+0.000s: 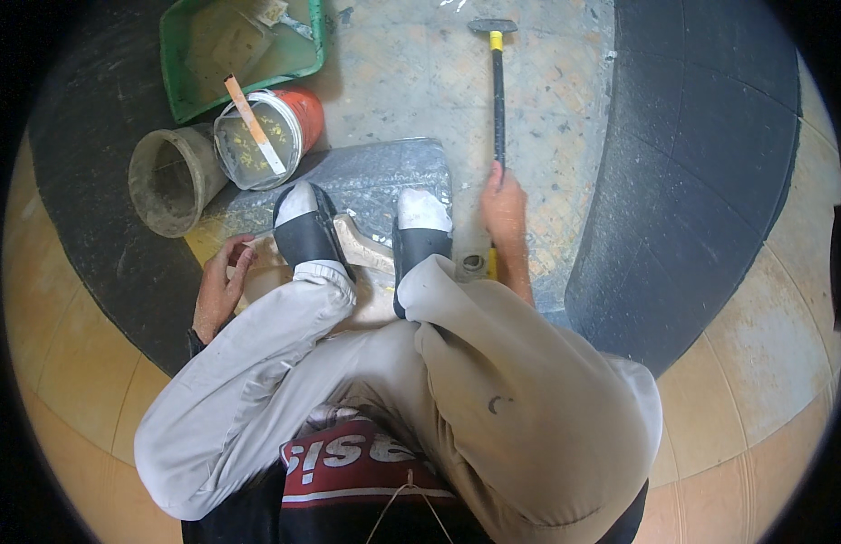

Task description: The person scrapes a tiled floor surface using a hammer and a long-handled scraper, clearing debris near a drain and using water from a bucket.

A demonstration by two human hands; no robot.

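Observation:
My right hand (504, 204) is wrapped round the lower end of a long-handled hammer (498, 100). The black handle runs forward over the dusty floor, with a yellow band below its grey head. Beside my left shoe, my left hand (223, 288) has bent fingers with a gap at the thumb, and I see nothing gripped. Those fingers are close to or touching a pale beige surface (265, 279) under my feet. Between my shoes lies a pale curved piece like a handle (362, 247). Next to my right wrist, a yellow-edged object (478, 265) is partly hidden.
At the front left are a green tub (171, 77) with murky contents, a red-and-white bucket (304, 118) with an orange-and-white stick (255, 125), and a grey bucket (149, 186) on its side or tilted. Dark curved tiles (692, 181) border the right; a grey slab (384, 168) lies by my feet.

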